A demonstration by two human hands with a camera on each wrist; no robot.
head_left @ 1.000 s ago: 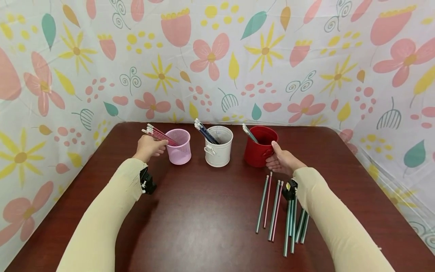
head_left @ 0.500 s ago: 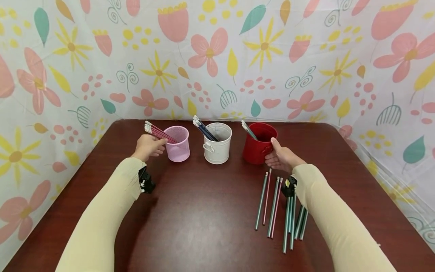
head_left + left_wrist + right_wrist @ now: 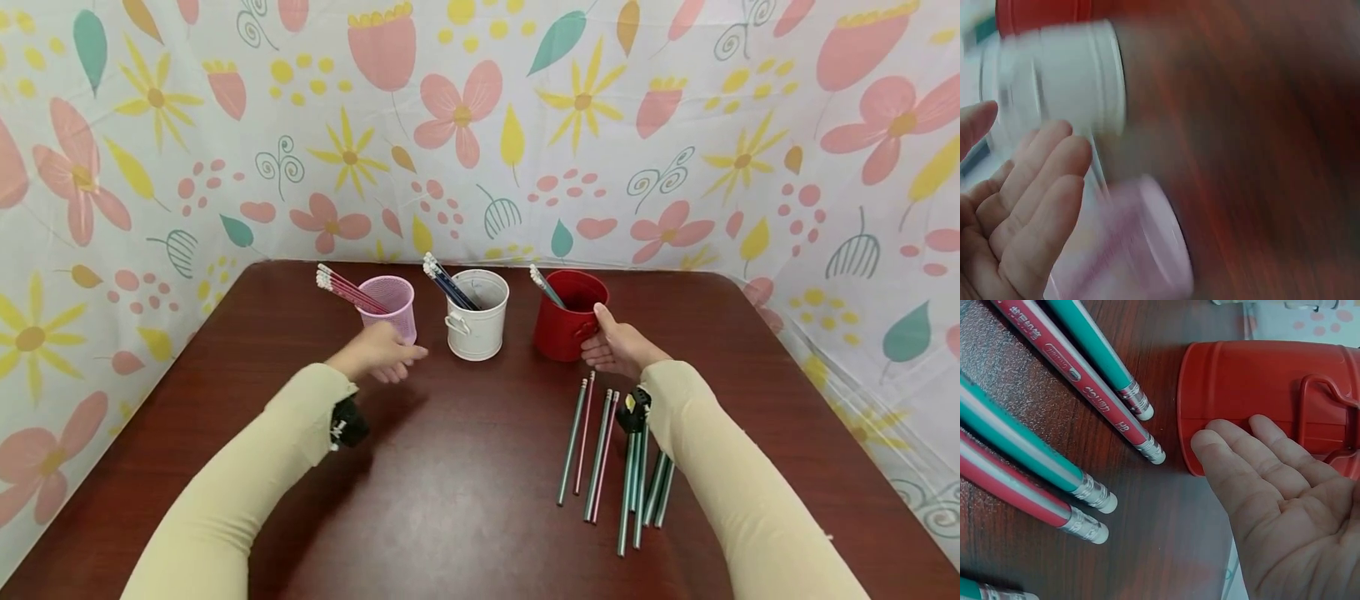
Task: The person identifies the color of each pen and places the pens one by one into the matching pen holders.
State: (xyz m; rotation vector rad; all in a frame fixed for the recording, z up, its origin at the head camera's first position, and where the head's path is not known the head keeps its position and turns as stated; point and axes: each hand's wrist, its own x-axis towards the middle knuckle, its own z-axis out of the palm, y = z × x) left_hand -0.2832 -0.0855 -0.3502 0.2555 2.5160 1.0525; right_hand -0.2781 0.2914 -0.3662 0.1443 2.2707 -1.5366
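Observation:
My left hand is in front of the pink mesh cup, holding nothing, its fingers loosely extended in the left wrist view. Red pencils lean out of that cup to the left. To its right is a white bucket with dark blue pencils in it. Beside the red bucket, my right hand has its thumb at the rim and its fairly straight fingers along the side. Green pencils stand in the red bucket.
Several loose green and red pencils lie on the dark wooden table, in front of the red bucket and partly under my right forearm. A floral cloth hangs behind the table's far edge.
My left hand has left the pink cup's left side and moved right and nearer, across its front. The right hand stays at the red bucket. The camera view has shifted slightly.

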